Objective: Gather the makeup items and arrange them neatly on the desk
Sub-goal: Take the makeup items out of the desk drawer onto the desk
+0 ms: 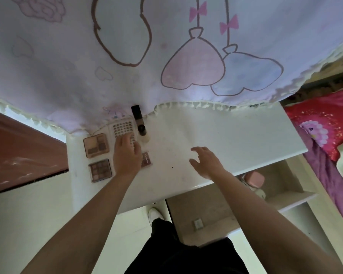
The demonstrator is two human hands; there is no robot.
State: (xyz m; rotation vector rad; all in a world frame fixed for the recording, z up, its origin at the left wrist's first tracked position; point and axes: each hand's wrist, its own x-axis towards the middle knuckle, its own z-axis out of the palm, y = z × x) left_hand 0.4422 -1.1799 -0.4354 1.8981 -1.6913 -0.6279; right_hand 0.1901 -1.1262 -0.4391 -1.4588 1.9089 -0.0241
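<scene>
Resting on the near end of a white dotted sheet (121, 126), the left hand (127, 155) lies with its fingers loosely extended, gripping nothing. The right hand (206, 161) is spread open over the middle of the white table (236, 135), holding nothing; whether it touches the top cannot be told. Left of the sheet lie a beige eyeshadow palette (96, 145) and, nearer, a darker palette (100, 172). A dark tube (135, 115) and a brown bottle (142, 129) sit just right of the sheet. A small brown packet (147, 160) shows beside the left hand.
</scene>
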